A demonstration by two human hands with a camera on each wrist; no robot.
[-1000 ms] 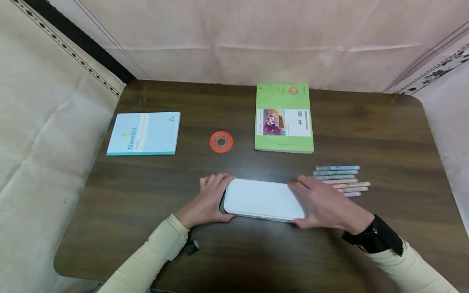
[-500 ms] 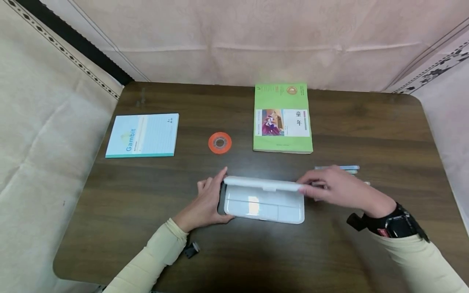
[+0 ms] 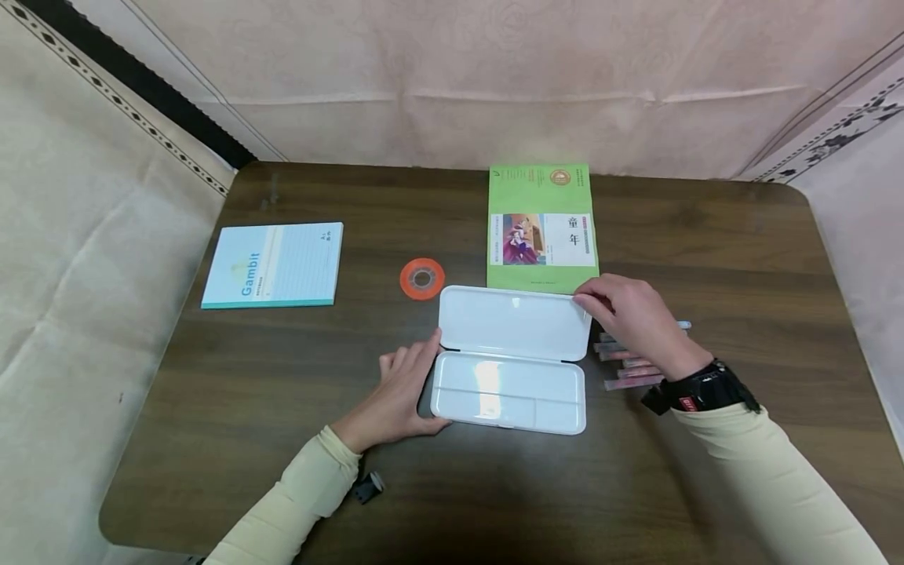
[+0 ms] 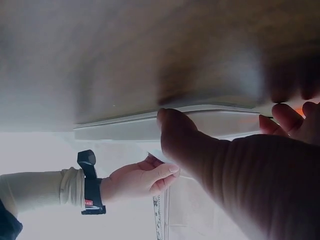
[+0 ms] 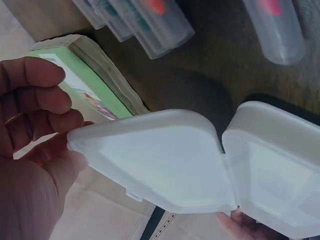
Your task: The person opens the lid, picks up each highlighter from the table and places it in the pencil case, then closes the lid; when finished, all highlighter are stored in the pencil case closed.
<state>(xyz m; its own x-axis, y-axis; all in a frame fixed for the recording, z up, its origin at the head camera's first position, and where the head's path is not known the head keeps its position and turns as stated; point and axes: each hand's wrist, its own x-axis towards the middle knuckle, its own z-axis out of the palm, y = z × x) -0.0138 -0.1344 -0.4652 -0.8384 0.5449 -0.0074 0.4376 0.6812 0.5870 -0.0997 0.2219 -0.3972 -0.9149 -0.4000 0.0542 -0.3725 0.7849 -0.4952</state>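
The left hand (image 3: pixel 402 392) curls round the left end of an open white plastic rectangular case (image 3: pixel 462 386), thumb near and fingers far, its grip holding the base on the brown wooden desk (image 3: pixel 240 439); the right hand (image 3: pixel 639 318), arm stretched forward above slim pastel pens (image 3: pixel 636 383), pinches the far right corner of the hinged white lid (image 3: pixel 512 322), which is swung back towards the green paperback book (image 3: pixel 540 192).

The box (image 3: pixel 523 377) is showing plain white, the book (image 3: pixel 542 229) green, the notebook (image 3: pixel 271 265) pale blue, the surface (image 3: pixel 741 275) streaky brown.
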